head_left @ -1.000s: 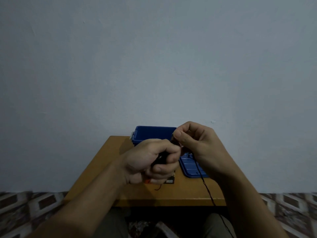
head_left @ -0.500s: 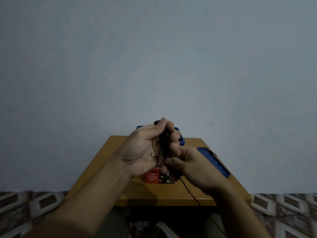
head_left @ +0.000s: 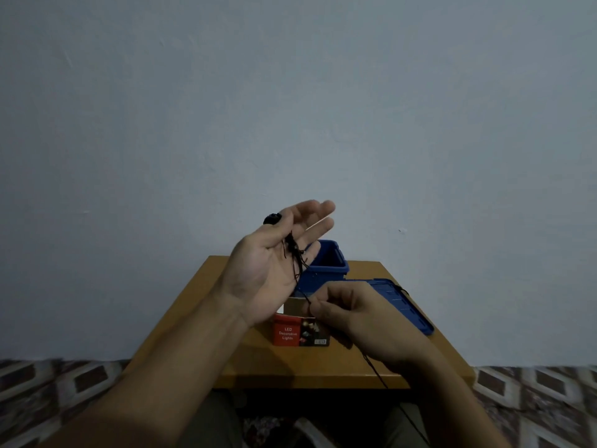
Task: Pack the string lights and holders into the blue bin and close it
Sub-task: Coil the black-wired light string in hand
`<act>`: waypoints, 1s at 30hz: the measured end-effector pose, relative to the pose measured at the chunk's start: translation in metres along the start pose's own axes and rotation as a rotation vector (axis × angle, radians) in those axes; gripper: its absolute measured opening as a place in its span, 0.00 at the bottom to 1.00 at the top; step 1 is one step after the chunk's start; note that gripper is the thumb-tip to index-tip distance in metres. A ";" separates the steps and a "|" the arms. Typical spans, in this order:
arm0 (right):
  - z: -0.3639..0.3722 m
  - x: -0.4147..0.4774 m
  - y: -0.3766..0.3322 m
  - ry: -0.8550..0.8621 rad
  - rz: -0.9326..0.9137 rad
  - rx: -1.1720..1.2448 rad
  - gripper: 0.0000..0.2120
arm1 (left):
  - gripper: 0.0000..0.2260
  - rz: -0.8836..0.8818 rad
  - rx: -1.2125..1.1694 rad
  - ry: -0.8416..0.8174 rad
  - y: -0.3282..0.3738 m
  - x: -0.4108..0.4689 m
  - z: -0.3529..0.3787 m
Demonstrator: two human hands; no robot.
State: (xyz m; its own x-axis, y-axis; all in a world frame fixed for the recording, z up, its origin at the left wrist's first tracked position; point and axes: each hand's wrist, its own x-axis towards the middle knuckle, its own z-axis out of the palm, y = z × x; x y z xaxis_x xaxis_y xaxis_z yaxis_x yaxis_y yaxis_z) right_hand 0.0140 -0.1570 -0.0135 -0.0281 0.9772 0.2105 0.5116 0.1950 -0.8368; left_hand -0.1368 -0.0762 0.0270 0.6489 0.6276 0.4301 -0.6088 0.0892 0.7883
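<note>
- The string lights [head_left: 294,257], a thin dark strand, ran across my raised left palm, down to my right hand, and on past the near edge of the bench toward my lap.
- A small dark lump of the strand stuck out beside my left thumb.
- My left hand [head_left: 268,273] was held palm-up above the bench with its fingers straight and spread. The thumb lay over the strand and pinned it against the base of the fingers.
- My right hand [head_left: 358,318] sat lower and nearer me, fingers curled, pinching the strand between thumb and forefinger.
- Just under my hands stood a red box [head_left: 289,333] printed "LED Decorative Lights", upright on the bench with its top flap open.
- The blue bin [head_left: 329,263] stood open behind the box, toward the far edge of the bench and partly hidden by my left hand.
- Its blue lid [head_left: 407,306] lay flat on the bench to the right of the bin, behind my right hand.
- The wooden bench [head_left: 193,321] stood against a plain pale wall [head_left: 297,108].
- A patterned floor [head_left: 64,379] showed on either side.
</note>
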 end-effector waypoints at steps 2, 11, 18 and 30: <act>-0.003 0.000 -0.002 0.051 0.001 0.045 0.10 | 0.18 -0.005 0.023 0.024 0.000 0.001 -0.001; -0.004 0.002 -0.003 0.229 0.013 0.056 0.11 | 0.14 -0.050 0.085 0.045 0.000 -0.005 0.006; -0.005 -0.004 -0.015 0.213 0.000 0.101 0.16 | 0.14 -0.063 0.399 0.144 -0.009 -0.004 0.001; -0.017 -0.011 -0.034 0.208 -0.169 0.296 0.15 | 0.14 -0.349 0.641 0.030 -0.008 -0.012 0.002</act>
State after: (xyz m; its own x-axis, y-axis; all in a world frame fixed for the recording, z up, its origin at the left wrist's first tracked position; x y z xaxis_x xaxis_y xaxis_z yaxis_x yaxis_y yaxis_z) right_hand 0.0115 -0.1762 0.0215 0.0996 0.8974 0.4298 0.2447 0.3966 -0.8848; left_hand -0.1392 -0.0861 0.0161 0.7378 0.6674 0.1015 0.0244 -0.1766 0.9840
